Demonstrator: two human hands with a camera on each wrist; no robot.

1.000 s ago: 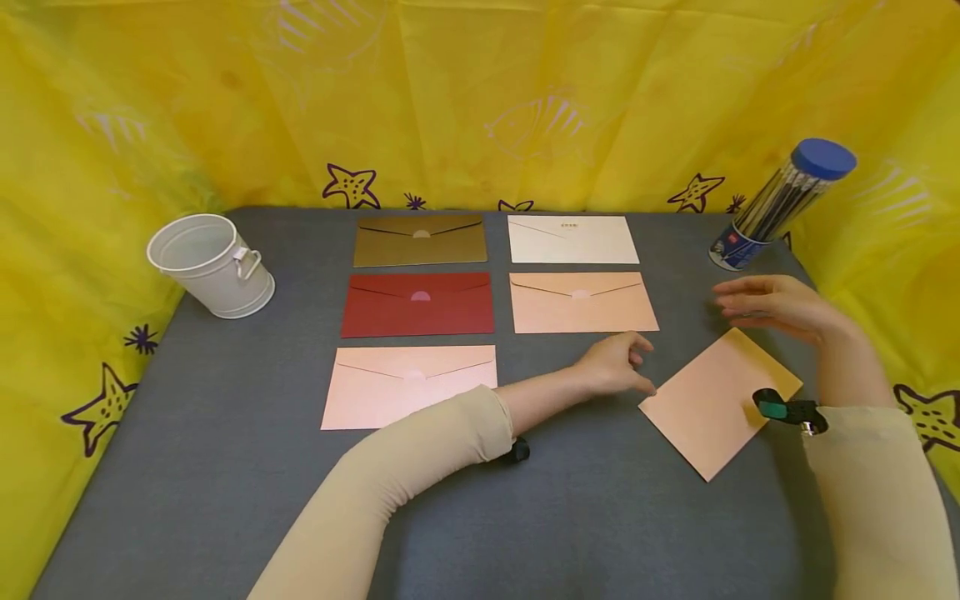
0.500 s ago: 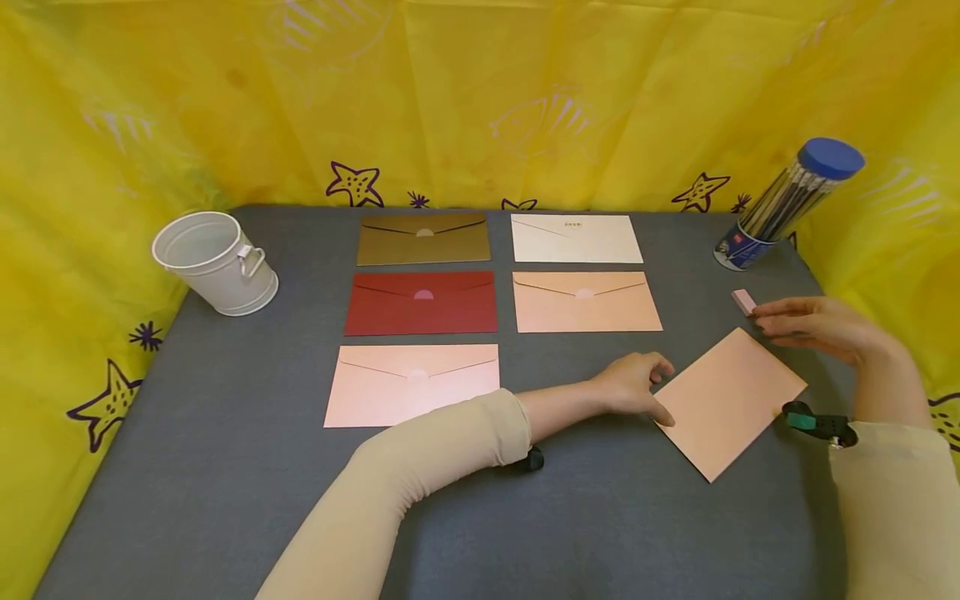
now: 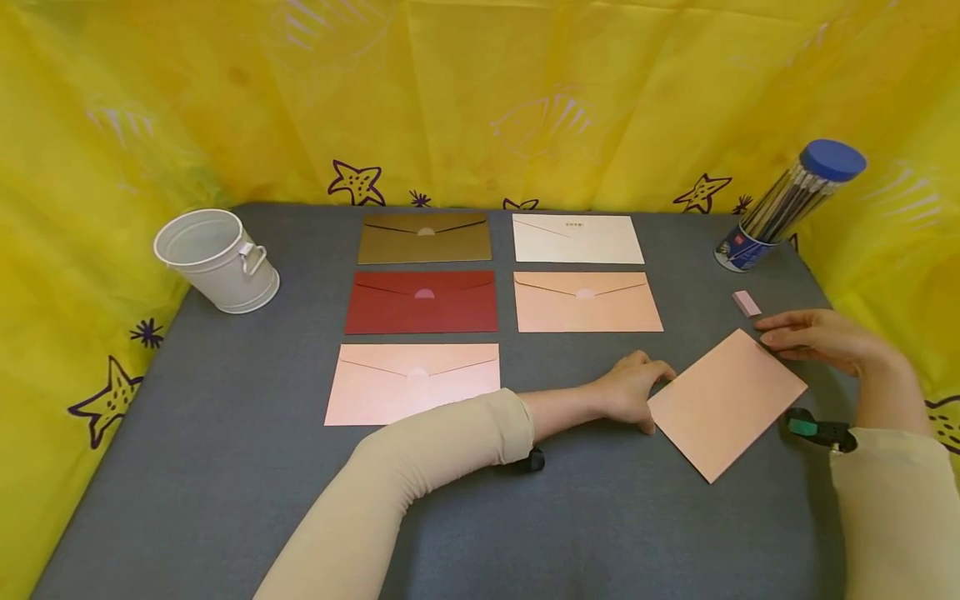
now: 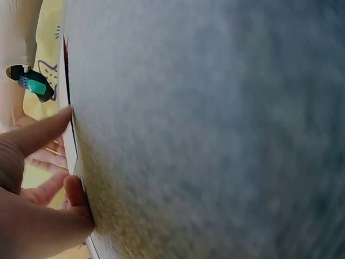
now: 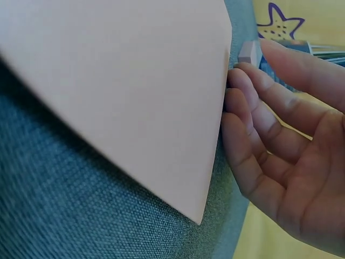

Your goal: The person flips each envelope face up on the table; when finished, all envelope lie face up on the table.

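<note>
A plain peach envelope [image 3: 727, 406] lies turned at an angle on the right of the grey table. My left hand [image 3: 630, 387] is at its left corner, thumb and fingertips on either side of that corner. In the left wrist view, its fingers [image 4: 46, 129] reach the envelope's edge. My right hand [image 3: 825, 337] is at the upper right edge, and the right wrist view shows its loosely bent fingertips right against the envelope [image 5: 129, 97]. Just beyond those fingertips lies a small pale pink block, like an eraser [image 3: 746, 303].
Gold [image 3: 424, 242], red [image 3: 422, 312], pink [image 3: 390, 396], white [image 3: 577, 242] and peach [image 3: 588, 312] envelopes lie in two columns. A white bucket [image 3: 232, 279] stands back left. A pencil tub [image 3: 742, 250] with a blue lid leans back right, before a yellow curtain [image 3: 450, 100].
The right hand has moved right and toward me, uncovering the pink block, which lies still. The left hand has moved right onto the envelope's left corner.
</note>
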